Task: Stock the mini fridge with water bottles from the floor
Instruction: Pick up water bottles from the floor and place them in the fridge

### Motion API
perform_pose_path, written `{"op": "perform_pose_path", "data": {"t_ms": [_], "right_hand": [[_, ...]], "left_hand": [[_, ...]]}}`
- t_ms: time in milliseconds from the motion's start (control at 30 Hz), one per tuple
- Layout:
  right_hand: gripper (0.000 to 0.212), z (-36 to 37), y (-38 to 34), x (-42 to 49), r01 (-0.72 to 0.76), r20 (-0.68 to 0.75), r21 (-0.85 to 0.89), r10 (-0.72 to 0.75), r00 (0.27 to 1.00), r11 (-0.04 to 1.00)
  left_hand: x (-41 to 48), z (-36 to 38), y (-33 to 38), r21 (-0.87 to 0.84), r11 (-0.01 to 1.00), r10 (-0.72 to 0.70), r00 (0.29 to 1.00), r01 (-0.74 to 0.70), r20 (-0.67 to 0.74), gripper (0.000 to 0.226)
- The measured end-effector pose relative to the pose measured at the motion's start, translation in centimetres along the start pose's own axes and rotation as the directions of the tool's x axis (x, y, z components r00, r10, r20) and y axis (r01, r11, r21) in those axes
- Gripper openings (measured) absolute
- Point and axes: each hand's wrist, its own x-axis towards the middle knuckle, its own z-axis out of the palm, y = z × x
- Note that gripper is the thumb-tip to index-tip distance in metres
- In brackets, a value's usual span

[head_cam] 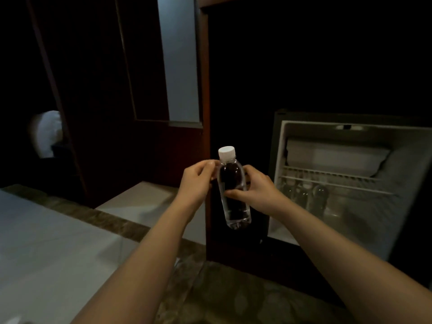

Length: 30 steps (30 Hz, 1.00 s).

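A clear water bottle (233, 190) with a white cap stands upright in the air in front of me, left of the fridge opening. My right hand (257, 188) grips its middle from the right. My left hand (196, 181) touches its shoulder from the left with fingertips. The mini fridge (364, 225) stands open at the right, set low in a dark wooden cabinet. Several bottles (304, 195) stand under its wire shelf (336, 181), dim and hard to tell apart.
A dark wooden cabinet post (205, 113) rises just behind the bottle. The pale tiled floor (58, 249) with a brown marble border (112, 220) spreads to the left. A white bundle (48, 132) shows in the dark at the far left.
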Motion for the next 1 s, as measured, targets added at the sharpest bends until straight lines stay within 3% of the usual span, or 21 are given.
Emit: {"op": "perform_pose_path", "data": {"t_ms": [267, 367, 467, 567, 700, 833, 1000], "right_hand": [[0.049, -7.7, 4.2, 1.8, -0.094, -0.115, 0.104, 0.105, 0.988, 0.99], [0.032, -10.2, 5.5, 2.0, -0.113, -0.205, 0.122, 0.137, 0.969, 0.986], [0.014, -12.3, 6.7, 1.6, -0.147, -0.269, 0.167, 0.188, 0.945, 0.975], [0.022, -13.9, 8.3, 1.5, -0.191, -0.34, 0.242, 0.267, 0.901, 0.951], [0.041, -15.5, 10.6, 2.4, -0.282, -0.385, 0.351, 0.412, 0.826, 0.893], [0.061, -16.2, 13.1, 2.8, -0.356, -0.321, 0.438, 0.513, 0.796, 0.826], [0.022, -15.7, 16.8, 2.7, -0.36, -0.262, 0.462, 0.512, 0.818, 0.811]], "left_hand": [[3.1, 7.9, -0.5, -0.032, 0.993, -0.103, 0.973, 0.112, 0.205, 0.028], [4.0, 11.2, -1.7, -0.043, 0.995, -0.077, 0.954, 0.093, 0.288, 0.028], [5.1, 14.5, -3.1, 0.064, 0.998, -0.039, 0.926, 0.017, 0.374, 0.047], [6.5, 17.3, -4.1, 0.073, 0.995, 0.019, 0.877, -0.062, 0.481, 0.041], [8.6, 20.9, -4.8, 0.126, 0.979, 0.074, 0.861, -0.158, 0.503, 0.039], [9.7, 23.4, -5.9, 0.229, 0.95, 0.074, 0.864, -0.212, 0.497, 0.052], [10.7, 25.9, -9.0, 0.226, 0.951, 0.064, 0.851, -0.21, 0.521, 0.038]]}}
